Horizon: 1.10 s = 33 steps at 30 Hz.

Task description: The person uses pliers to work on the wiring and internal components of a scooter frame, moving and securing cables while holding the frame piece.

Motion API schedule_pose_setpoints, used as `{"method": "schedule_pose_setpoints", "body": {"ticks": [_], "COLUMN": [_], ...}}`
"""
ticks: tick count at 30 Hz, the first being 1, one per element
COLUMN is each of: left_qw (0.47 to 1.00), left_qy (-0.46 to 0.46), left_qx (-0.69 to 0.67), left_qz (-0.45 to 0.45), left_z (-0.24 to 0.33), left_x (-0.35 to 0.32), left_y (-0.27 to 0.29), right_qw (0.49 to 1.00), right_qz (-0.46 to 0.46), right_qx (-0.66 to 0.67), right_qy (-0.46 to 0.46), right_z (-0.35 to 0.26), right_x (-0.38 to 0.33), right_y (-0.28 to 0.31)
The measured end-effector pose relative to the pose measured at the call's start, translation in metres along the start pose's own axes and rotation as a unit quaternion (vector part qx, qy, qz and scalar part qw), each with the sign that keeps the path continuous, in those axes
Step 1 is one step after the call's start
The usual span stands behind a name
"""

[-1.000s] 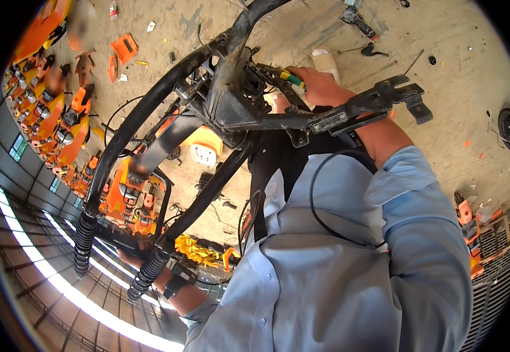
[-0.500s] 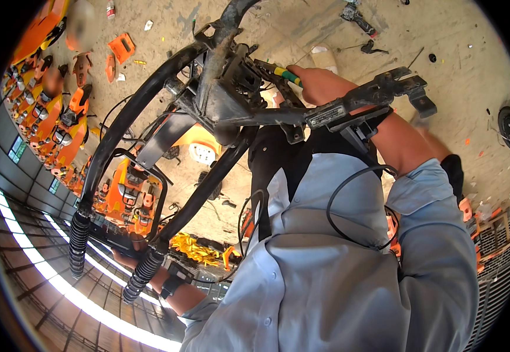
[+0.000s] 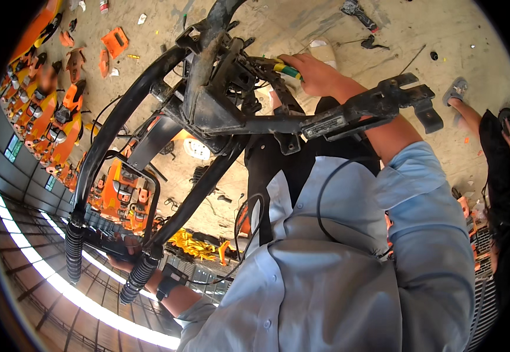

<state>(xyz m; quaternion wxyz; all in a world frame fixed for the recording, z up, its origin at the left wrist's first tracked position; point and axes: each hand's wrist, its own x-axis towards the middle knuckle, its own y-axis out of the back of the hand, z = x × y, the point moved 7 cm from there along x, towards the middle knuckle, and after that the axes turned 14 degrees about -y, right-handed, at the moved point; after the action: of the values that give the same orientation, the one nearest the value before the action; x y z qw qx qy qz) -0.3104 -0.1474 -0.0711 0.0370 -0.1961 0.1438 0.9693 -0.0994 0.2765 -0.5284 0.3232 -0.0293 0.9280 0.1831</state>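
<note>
A large black metal vehicle frame point(image 3: 223, 111) with curved tubes is held up before my body. My left hand point(image 3: 125, 258) is closed round its dark cross piece point(image 3: 111, 242), between two coil springs point(image 3: 140, 277) at the lower ends of the tubes; the frame hides part of those fingers. My right hand point(image 3: 316, 75) grips pliers point(image 3: 287, 71) with yellow and green handles. Their jaws reach in among the brackets near the frame's joint, where the exact contact is hidden. A black cable point(image 3: 321, 202) loops in front of my shirt.
Several orange machines point(image 3: 58, 129) stand in rows at the left. A cordless power tool point(image 3: 357, 14) and an orange plastic part point(image 3: 115, 42) lie on the concrete floor. Another person in black point(image 3: 501, 170) is at the right edge. Yellow pieces point(image 3: 191, 244) are piled behind the frame.
The other person has moved from behind my right arm to the right edge. The frame and my right hand with the pliers have shifted slightly left and up in view.
</note>
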Motion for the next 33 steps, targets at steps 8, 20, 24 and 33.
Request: {"method": "schedule_pose_setpoints", "body": {"ticks": [8, 20, 24, 33], "left_qw": [0.989, 0.997, 0.987, 0.996], "left_qy": [-0.058, -0.039, -0.056, -0.027], "left_qx": [0.027, 0.017, -0.001, 0.019], "left_qz": [0.136, 0.062, 0.151, 0.084], "left_z": [0.004, -0.009, -0.012, -0.011], "left_x": [-0.010, -0.006, -0.008, -0.010], "left_y": [-0.008, 0.019, 0.041, 0.010], "right_qw": [0.997, 0.995, 0.997, 0.984], "right_qz": [-0.046, -0.019, -0.026, -0.143], "right_qx": [-0.054, -0.091, -0.066, 0.013], "right_qy": [-0.043, -0.039, -0.023, -0.110], "right_z": [-0.041, -0.040, -0.030, -0.047], "right_x": [-0.036, -0.030, -0.019, -0.040], "right_y": [0.024, 0.024, 0.017, 0.020]}}
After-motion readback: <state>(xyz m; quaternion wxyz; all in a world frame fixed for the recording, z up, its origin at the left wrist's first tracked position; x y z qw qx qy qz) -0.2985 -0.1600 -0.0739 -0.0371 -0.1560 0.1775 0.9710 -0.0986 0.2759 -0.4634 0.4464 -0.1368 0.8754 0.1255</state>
